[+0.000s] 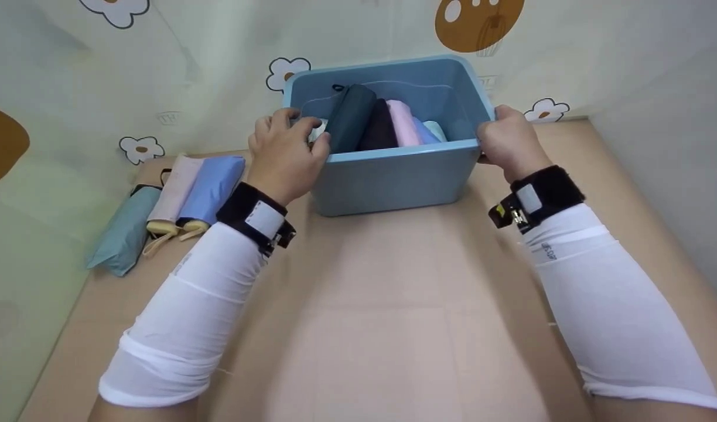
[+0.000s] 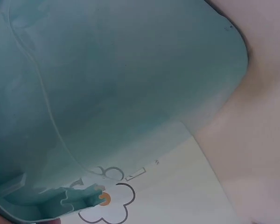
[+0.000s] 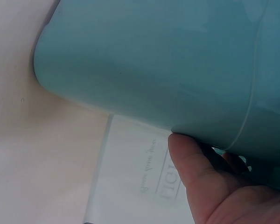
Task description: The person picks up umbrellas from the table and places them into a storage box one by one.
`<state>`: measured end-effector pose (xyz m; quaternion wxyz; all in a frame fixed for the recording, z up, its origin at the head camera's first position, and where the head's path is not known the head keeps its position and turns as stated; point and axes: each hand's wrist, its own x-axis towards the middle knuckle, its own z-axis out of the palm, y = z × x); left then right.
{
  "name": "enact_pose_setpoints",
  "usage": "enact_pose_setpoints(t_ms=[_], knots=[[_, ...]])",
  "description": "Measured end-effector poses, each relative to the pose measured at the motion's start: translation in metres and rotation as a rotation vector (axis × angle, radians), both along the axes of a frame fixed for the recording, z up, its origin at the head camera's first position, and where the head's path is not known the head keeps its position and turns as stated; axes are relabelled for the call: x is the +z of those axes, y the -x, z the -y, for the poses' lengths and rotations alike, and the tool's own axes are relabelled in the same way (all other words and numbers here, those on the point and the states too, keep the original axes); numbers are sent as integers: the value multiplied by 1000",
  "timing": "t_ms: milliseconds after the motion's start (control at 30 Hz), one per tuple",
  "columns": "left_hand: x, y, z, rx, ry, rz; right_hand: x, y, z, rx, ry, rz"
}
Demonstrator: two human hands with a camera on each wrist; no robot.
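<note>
A blue-grey plastic storage bin (image 1: 393, 181) stands slightly tilted near the back wall in the head view. My left hand (image 1: 288, 155) grips its left rim, fingers curled over the edge. On the opposite side my right hand (image 1: 511, 140) holds the right rim; in the right wrist view its thumb (image 3: 189, 158) presses the bin's outer wall (image 3: 144, 70) below the rim. Inside lean what look like folded umbrellas: a dark teal one (image 1: 351, 117), a black one (image 1: 379, 129), a pink one (image 1: 403, 123) and bluish ones partly hidden. The left wrist view shows mostly bin wall (image 2: 130, 70).
Left of the bin lie folded umbrellas in sleeves: green (image 1: 124, 228), pale pink (image 1: 174, 187) and blue (image 1: 212, 184). A patterned sheet (image 1: 218, 58) hangs behind and along the sides of the beige table (image 1: 382, 328).
</note>
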<state>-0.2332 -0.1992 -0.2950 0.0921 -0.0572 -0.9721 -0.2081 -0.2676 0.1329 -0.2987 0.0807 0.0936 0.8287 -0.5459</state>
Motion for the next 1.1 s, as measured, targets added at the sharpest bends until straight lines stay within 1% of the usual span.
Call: enact_pose_setpoints(t_ms=[133, 333, 433, 567, 867, 1000, 1100], knots=[[-3, -2, 6, 1, -28, 11, 0, 0, -1, 1, -2, 0], [-12, -4, 19, 14, -84, -27, 0, -2, 0, -6, 5, -24], [-15, -5, 27, 25, -105, -33, 0, -2, 0, -4, 3, -21], [-16, -7, 37, 37, -124, -44, 0, -1, -1, 2, -3, -5], [-19, -13, 61, 91, -97, -52, 0, 0, -2, 11, -11, 12], [-23, -17, 74, 126, -80, -16, 0, 0, -2, 11, -2, 12], [-27, -20, 84, 159, -54, 51, 0, -1, -1, 10, 6, 4]])
